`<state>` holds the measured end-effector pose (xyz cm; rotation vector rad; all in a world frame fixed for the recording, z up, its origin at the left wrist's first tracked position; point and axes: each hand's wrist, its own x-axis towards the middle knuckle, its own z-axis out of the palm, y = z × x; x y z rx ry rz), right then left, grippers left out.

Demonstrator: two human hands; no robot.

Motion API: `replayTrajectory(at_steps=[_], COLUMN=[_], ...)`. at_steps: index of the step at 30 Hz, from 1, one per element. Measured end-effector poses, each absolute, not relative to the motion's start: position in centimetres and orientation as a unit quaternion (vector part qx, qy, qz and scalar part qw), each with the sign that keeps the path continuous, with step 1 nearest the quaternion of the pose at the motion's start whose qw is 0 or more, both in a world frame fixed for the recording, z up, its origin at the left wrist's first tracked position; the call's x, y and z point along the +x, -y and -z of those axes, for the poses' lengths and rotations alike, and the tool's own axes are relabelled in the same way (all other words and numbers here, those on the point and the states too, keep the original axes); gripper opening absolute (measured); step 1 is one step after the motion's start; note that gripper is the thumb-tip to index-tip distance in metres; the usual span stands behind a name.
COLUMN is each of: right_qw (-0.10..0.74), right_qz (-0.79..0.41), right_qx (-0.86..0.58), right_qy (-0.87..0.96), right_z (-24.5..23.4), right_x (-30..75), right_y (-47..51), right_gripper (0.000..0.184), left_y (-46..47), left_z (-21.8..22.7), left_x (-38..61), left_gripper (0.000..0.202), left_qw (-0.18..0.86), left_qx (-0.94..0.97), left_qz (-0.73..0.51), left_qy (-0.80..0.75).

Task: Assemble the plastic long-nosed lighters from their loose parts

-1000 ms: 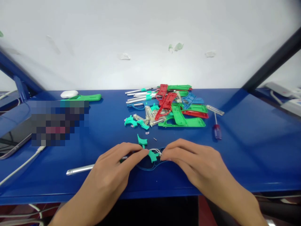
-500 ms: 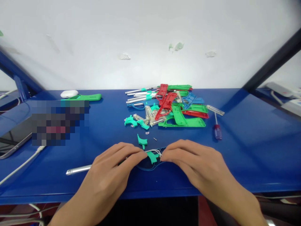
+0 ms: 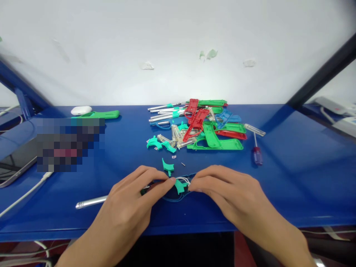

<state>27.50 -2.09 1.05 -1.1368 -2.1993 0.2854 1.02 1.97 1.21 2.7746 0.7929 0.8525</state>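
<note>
A blue lighter casing half [image 3: 178,199] lies low on the table between my hands, with a teal trigger [image 3: 180,187] and thin white wires [image 3: 183,179] inside it. My left hand [image 3: 136,200] is closed over its left part, thumb and index finger pressed together beside the trigger. From under that hand a silver metal tube [image 3: 91,202] sticks out to the left. Bent over the right part, my right hand [image 3: 230,191] pinches at the wire ends with its fingertips. What lies under the right fingers is hidden. A loose teal trigger [image 3: 168,167] rests just beyond my left fingertips.
Ahead lies a pile of green casing halves [image 3: 222,144], red casing halves [image 3: 197,120], clear fuel tanks [image 3: 175,133] and metal tubes. A purple-handled screwdriver [image 3: 257,155] is at the right. A phone [image 3: 16,159], a white cable [image 3: 25,198] and a white case [image 3: 81,110] are at the left.
My left fingertips have shifted slightly right along the casing, closer to the trigger. The silver tube has moved a little left. My right hand stays almost in place at the wires.
</note>
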Motion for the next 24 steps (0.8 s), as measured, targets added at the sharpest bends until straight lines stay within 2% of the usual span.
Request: replayTrajectory(at_steps=[9, 24], right_qw=[0.317, 0.305], right_qz=[-0.112, -0.096], right_qx=[-0.428, -0.428], right_qy=[0.839, 0.845], right_z=[-1.00, -1.00], right_x=[27.48, 27.42], right_y=[2.11, 2.30], right_gripper=[0.037, 0.037], left_y=[-1.36, -1.59], left_z=[-0.97, -0.95], left_x=[0.93, 1.21], left_gripper=[0.040, 0.045], left_qw=[0.077, 0.048], left_qx=[0.900, 0.907], left_qz=[-0.283, -0.296], left_qy=[-0.322, -0.296])
